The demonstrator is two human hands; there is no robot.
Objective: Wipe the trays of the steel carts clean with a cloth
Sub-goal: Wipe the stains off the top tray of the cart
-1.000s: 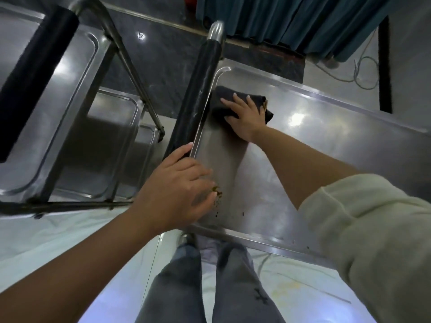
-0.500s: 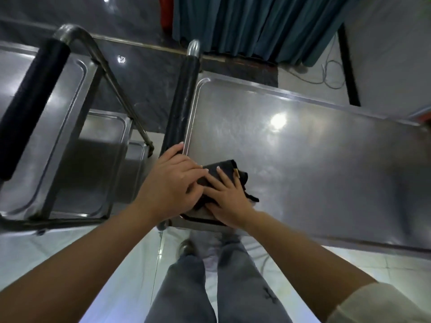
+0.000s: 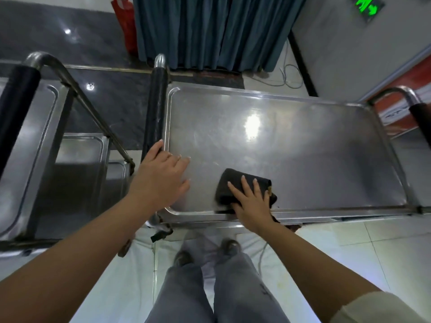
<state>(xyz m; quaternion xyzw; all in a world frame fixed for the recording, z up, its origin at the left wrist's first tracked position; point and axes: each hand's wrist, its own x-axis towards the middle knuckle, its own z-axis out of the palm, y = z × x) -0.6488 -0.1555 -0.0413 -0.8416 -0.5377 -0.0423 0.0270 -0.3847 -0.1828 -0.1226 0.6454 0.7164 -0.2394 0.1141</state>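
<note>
Black cloth [image 3: 235, 186] lies under my flat right hand [image 3: 253, 203] at the steel tray [image 3: 303, 148]'s near rim, left hand [image 3: 163, 178] spread flat beside it, bare tray beyond.

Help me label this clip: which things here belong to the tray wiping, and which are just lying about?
Job:
cloth, under the right hand
tray being wiped
left hand, resting on that tray's corner
second cart, trays also to be wiped

Lying about:
curtain
red bag
cables
green sign
</note>
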